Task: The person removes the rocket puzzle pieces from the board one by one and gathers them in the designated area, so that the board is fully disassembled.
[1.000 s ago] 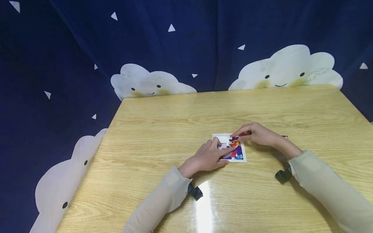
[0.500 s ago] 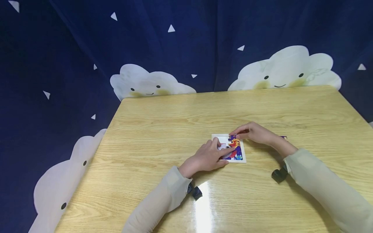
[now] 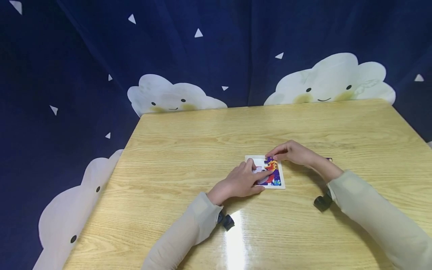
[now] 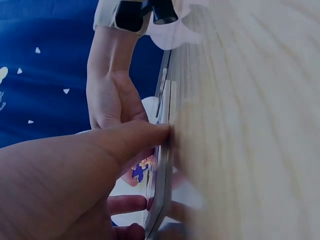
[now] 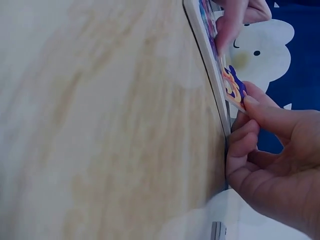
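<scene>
A jigsaw puzzle board (image 3: 254, 156) with a white frame lies on the table, partly filled with purple, red and orange pieces. My left hand (image 3: 237, 181) rests on it from the left. Its index finger lies straight over the pieces, and the thumb touches the board's near edge (image 4: 161, 192). At the top right corner, my right hand (image 3: 294, 153) pinches a purple and orange puzzle piece (image 5: 234, 86) between thumb and fingers. In the right wrist view that piece stands tilted up from the board. My left hand covers part of the puzzle.
Behind my right forearm, a small dark colourful thing (image 3: 329, 159), mostly hidden, lies on the wooden table (image 3: 189, 146). A dark blue curtain (image 3: 236, 45) with printed clouds hangs along the back and left sides.
My right hand has shifted slightly left with the pinched piece, which sits a little lower at the board's corner. My left hand has hardly moved.
</scene>
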The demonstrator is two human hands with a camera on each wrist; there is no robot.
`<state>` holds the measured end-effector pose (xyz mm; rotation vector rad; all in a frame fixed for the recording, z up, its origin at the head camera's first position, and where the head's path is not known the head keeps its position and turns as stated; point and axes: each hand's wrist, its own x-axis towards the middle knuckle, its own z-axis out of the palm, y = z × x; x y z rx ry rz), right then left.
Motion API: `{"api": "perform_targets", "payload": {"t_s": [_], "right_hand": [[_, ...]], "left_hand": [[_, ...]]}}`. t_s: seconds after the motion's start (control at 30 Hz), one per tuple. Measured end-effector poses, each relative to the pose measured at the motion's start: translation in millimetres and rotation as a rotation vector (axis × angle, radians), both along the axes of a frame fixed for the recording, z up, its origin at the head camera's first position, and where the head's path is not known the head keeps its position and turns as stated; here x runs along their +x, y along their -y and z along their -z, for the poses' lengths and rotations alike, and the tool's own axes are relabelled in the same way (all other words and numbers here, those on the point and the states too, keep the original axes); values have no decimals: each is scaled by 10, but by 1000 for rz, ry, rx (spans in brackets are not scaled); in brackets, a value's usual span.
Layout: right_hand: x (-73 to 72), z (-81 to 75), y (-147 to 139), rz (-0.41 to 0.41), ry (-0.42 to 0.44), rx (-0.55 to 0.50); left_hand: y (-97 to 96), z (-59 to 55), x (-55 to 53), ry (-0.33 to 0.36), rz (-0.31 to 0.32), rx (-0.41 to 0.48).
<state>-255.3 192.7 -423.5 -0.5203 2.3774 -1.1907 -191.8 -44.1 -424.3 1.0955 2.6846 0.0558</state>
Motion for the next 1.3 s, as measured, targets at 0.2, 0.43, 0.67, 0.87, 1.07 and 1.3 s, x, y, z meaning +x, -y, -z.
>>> {"api": "perform_targets", "payload": {"t_s": [0.2,0.43,0.67,0.87,1.07,1.3], "right_hand": [[2,27,-31,-6,7,-4],[-3,10,-40,-15,5,-4],[10,-5,-30,-24,21,-40],[7,-2,-49,-24,35,-55],[10,-8,-24,0,24,-31],[41,19,15,26,1,-57]], "left_hand": [[-18,8,-9,24,-18,23],[-55,8,-19,18,-21,21],[-90,-35,-15,47,-54,-17],[-108,-41,-19,36,-51,-48],[-110,-44,-32,18,-37,-75],[-112,-53,-38,20,-40,-100]]}}
